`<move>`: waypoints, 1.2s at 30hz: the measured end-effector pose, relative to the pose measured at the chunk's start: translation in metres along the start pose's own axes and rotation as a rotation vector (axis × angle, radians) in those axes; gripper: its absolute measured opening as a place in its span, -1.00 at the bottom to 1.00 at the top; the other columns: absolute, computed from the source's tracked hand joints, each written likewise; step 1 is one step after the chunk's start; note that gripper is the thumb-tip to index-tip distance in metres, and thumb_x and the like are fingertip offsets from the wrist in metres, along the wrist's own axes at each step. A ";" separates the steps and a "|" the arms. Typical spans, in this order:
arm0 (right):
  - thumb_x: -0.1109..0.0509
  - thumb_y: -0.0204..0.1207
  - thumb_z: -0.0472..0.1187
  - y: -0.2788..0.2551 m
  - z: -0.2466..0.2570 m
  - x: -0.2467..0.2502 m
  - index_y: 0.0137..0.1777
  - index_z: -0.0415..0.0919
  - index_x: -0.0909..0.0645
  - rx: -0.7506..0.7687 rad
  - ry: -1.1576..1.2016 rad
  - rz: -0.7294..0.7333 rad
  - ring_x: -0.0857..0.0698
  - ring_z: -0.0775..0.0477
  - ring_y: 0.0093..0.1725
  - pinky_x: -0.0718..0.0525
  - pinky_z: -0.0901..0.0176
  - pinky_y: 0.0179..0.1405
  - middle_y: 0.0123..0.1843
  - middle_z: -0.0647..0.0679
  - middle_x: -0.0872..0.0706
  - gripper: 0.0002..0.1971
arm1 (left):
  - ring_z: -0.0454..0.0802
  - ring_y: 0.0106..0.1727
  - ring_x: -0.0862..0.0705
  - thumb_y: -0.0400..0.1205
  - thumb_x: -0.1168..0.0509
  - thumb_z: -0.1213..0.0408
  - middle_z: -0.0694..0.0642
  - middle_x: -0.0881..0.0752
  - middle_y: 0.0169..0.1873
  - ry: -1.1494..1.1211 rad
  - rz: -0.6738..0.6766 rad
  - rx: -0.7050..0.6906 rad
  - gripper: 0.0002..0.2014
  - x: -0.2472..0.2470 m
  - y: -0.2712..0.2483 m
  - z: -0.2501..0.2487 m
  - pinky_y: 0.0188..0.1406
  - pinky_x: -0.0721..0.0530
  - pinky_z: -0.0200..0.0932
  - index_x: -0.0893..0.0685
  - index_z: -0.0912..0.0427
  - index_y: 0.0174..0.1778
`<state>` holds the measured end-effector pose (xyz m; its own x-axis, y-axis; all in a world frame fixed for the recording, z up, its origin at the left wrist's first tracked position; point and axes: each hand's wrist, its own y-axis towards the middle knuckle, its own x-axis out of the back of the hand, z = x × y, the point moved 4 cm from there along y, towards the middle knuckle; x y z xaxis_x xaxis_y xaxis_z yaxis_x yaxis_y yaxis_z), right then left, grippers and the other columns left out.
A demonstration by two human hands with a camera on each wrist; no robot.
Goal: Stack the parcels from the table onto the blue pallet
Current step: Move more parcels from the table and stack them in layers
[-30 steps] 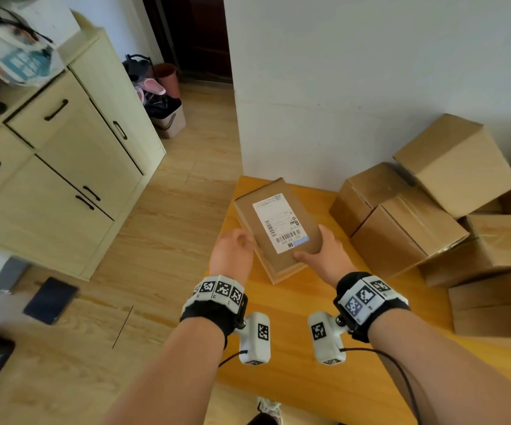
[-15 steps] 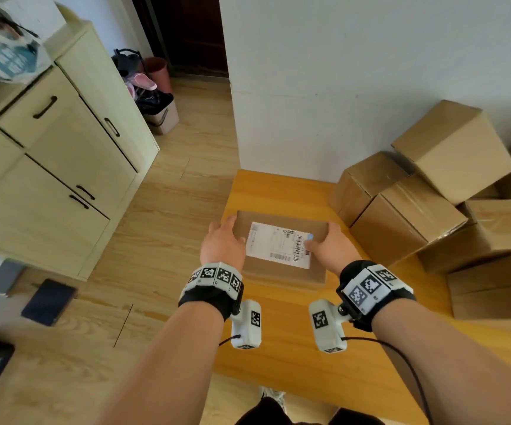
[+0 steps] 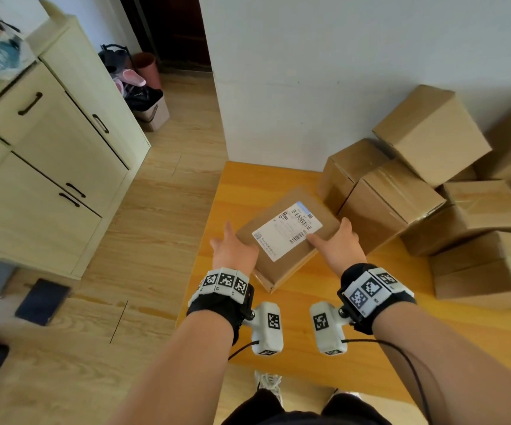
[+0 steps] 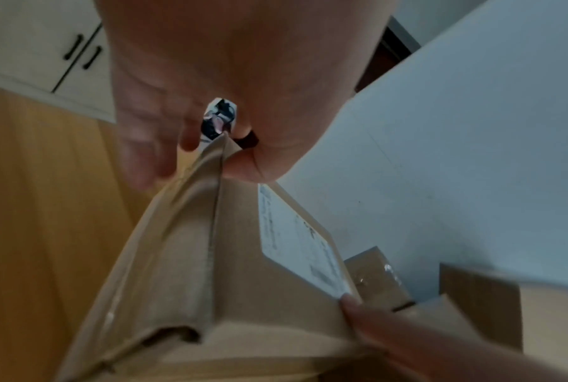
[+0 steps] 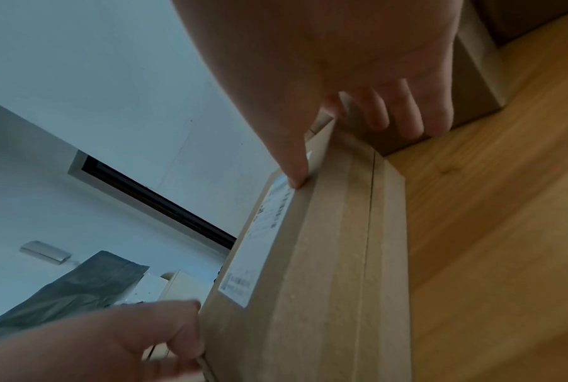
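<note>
— Parcel [image 3: 288, 237], head view: where is it?
— Over the table [image 3: 278, 302], turned askew, left hand [image 3: 232, 250] and right hand [image 3: 338, 245] gripping opposite sides.
— Left wrist view?
— Thumb and fingers [image 4: 145, 155] pinch its corner.
— Right wrist view?
— Thumb on the label [image 5: 266, 232], fingers curled round the far edge

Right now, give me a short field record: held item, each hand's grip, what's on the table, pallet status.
held item: flat labelled parcel, label face up, over the table
left hand: grips the parcel's left corner, thumb on top
right hand: grips the right edge, thumb on the shipping label, fingers curled under
table load: pile of plain cardboard boxes on the right side, against the wall
pallet: not in view
surroundings: pale cabinet on the left, wood floor
</note>
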<state>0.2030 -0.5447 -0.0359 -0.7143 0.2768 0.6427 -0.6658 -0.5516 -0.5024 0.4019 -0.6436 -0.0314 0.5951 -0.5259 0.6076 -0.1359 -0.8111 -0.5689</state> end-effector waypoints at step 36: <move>-0.42 0.59 0.04 -0.132 0.027 0.164 0.49 0.04 -0.51 0.307 0.753 -0.073 -0.78 0.10 0.12 -0.75 0.09 0.14 0.20 0.11 -0.78 -0.53 | -0.08 0.14 -0.66 0.52 -0.36 -0.24 -0.05 -0.65 0.13 -0.450 -0.017 -0.524 -0.48 0.016 -0.137 -0.152 0.11 -0.67 -0.07 -0.49 -0.03 0.27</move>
<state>0.1794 -0.4474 0.1513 -0.6975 0.7147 0.0518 -0.7056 -0.6724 -0.2237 0.3093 -0.5798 0.1403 0.8560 -0.4462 0.2610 -0.4207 -0.8947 -0.1498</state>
